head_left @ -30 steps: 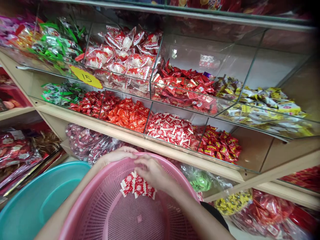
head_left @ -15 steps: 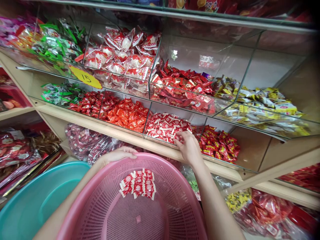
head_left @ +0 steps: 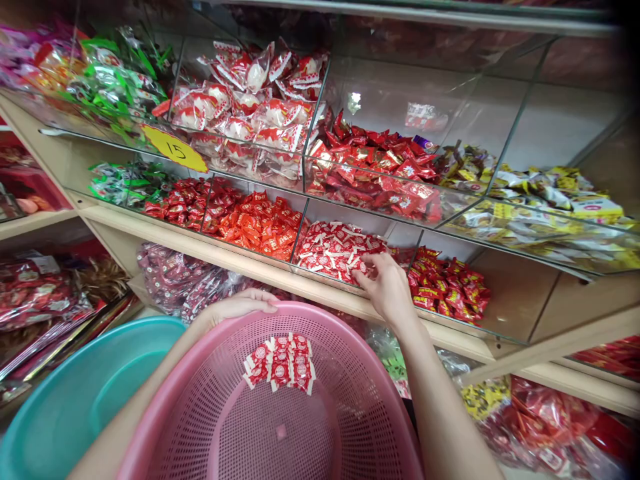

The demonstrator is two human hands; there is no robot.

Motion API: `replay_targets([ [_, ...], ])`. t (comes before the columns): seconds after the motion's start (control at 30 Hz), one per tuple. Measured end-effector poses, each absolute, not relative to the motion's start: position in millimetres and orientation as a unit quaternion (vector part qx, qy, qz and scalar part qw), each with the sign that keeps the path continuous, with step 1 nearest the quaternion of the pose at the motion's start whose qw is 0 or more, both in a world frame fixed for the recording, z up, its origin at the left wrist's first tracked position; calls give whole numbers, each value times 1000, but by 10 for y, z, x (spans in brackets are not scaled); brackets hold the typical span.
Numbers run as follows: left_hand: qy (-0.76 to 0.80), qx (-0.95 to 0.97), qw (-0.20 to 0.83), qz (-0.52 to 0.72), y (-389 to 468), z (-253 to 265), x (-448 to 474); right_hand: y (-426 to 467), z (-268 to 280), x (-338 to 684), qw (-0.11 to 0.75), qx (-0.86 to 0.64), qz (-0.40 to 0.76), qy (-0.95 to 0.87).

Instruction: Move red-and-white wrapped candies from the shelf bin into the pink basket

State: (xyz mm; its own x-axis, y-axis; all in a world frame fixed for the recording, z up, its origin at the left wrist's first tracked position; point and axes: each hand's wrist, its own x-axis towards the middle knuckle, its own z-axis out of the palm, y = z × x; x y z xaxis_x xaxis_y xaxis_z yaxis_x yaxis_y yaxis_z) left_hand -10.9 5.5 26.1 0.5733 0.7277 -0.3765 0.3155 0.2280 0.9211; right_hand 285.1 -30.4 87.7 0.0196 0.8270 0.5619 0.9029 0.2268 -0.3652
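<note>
My left hand (head_left: 241,305) grips the far left rim of a pink plastic basket (head_left: 165,400), its fingers closed over the edge. On the basket's perforated inside lies a small cluster of red-and-white wrapped candies (head_left: 281,363). My right hand (head_left: 387,285) reaches past the basket into a clear shelf bin, over a pile of the same red-and-white candies (head_left: 335,250). Its fingers are bent and touch the near right part of the pile, with thumb and fingertips apart. No candy shows clearly between them.
A teal basin (head_left: 45,413) stands left of the basket. Neighbouring bins hold orange-red candies (head_left: 265,227) and red-yellow candies (head_left: 450,287). Above are larger clear bins and a yellow price tag (head_left: 175,150) marked 15. A wooden shelf edge (head_left: 240,267) runs below the bins.
My right hand has shifted slightly right in the view and its fingers bend over the candies. The view has moved a little; the basket and my left hand stay together.
</note>
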Motion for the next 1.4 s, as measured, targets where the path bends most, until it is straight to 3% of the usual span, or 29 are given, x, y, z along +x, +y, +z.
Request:
replay_targets([
  [0.1,426,565,686,166,54,261,-100,-427,993,2764,423,-550,-42,-718],
  [0.2,412,564,697,165,71,236,-101,-554,1024,2542,421,-461,36,-780],
  [0.3,387,590,688,172,95,205,-109,-611,858,2256,312,-394,145,-852],
  [0.4,381,603,678,176,106,191,-123,-588,564,2025,189,-375,181,-890],
  [0.73,394,597,677,171,68,261,-116,-500,154,1848,99,-386,165,-902],
  [1.0,387,600,678,174,71,260,-110,-524,131,1737,151,-352,168,-908],
  [1.4,409,600,664,179,74,241,-119,-528,120,1807,99,-407,136,-898],
])
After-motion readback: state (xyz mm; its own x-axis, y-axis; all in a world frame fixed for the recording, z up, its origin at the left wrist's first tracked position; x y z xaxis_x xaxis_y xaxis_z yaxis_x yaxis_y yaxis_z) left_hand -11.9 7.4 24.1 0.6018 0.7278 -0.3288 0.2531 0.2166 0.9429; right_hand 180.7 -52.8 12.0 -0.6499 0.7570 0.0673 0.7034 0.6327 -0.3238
